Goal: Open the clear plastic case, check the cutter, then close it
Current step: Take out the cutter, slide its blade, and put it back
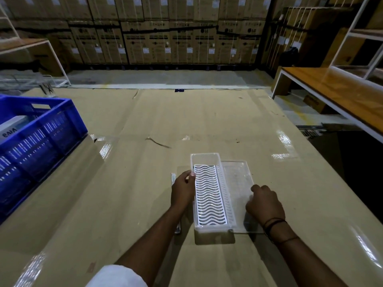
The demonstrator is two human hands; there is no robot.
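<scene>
A clear plastic case (204, 158) lies open on the cardboard-covered table, long side pointing away from me. Inside it sits a white cutter (209, 195) with wavy blades. The clear lid (238, 179) lies flat to the right of the case. My left hand (182, 189) grips the case's left wall, thumb on the rim beside the cutter. My right hand (265, 204) rests on the lid's near right part with fingers curled down onto it.
A blue crate (41, 133) holding a white box stands at the table's left. A small clear item (173, 179) lies just left of my left hand. An orange bench (331, 94) stands at the right. Stacked cartons line the back wall.
</scene>
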